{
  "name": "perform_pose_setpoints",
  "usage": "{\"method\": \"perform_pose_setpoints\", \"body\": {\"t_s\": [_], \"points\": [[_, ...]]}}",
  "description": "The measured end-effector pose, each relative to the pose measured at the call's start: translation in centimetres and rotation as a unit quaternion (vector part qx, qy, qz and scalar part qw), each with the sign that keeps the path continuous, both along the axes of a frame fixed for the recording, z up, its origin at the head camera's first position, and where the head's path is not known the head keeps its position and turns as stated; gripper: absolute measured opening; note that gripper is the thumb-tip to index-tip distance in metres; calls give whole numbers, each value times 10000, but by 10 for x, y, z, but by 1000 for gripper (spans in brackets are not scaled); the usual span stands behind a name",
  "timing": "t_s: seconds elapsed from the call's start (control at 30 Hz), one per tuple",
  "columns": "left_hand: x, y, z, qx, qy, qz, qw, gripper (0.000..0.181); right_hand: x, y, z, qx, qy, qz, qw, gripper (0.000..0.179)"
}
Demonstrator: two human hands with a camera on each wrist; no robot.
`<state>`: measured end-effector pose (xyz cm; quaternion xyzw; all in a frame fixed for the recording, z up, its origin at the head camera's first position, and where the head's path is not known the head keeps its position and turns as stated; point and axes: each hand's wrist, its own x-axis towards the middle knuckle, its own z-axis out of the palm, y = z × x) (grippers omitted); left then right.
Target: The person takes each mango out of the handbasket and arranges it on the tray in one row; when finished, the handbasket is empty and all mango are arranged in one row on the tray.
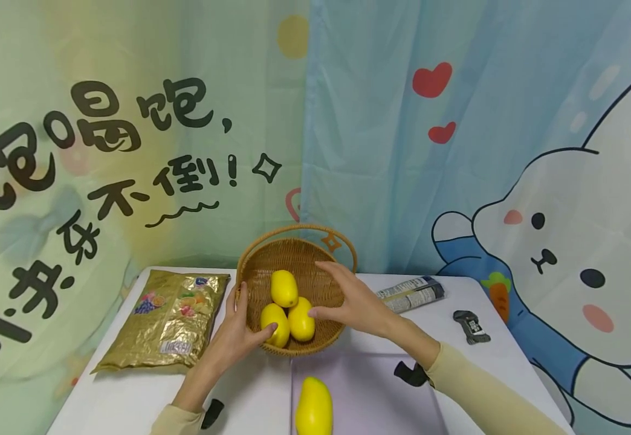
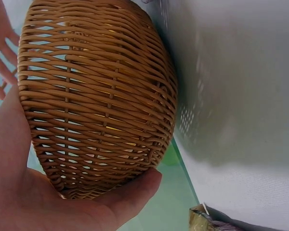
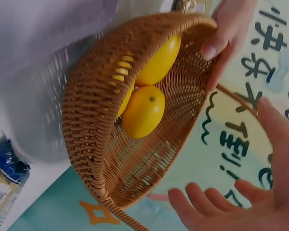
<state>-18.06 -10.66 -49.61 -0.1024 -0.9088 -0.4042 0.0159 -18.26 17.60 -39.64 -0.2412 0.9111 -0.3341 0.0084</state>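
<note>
A brown wicker basket (image 1: 315,272) with a hooped handle stands at the table's far middle, its mouth facing me. In it lie three smooth yellow fruits (image 1: 284,289), clustered toward the front left. My left hand (image 1: 239,332) grips the basket's left rim, thumb over the inside and fingers along the outer weave; the left wrist view shows that hand against the woven side (image 2: 101,96). Fingers spread and bent a little, my right hand (image 1: 356,302) hovers over the basket's right side with nothing in it. The right wrist view shows it apart from the rim.
One mango (image 1: 314,408) lies on a pale purple mat (image 1: 381,386) at the front. Left of the basket is a gold foil bag (image 1: 168,320). A grey-and-blue packet (image 1: 412,294) and a small black wrapped piece (image 1: 471,327) lie to the right. A printed curtain (image 1: 364,151) hangs behind.
</note>
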Motion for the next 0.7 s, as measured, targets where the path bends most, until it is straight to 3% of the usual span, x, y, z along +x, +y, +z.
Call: {"method": "perform_pose_setpoints", "body": {"t_s": [0.17, 0.37, 0.5, 0.7], "points": [[1, 1, -1, -7, 68, 22, 10000, 116, -25, -9, 2, 212, -402, 335, 9984, 95], [2, 1, 1, 27, 87, -8, 10000, 116, -50, -21, 11, 517, -545, 679, 9949, 89], [1, 2, 2, 22, 170, -49, 9998, 115, -63, -30, 14, 823, -749, 753, 9909, 88], [2, 2, 1, -11, 61, -24, 10000, 116, -77, -46, 7, 1236, -1418, 773, 9791, 90]]}}
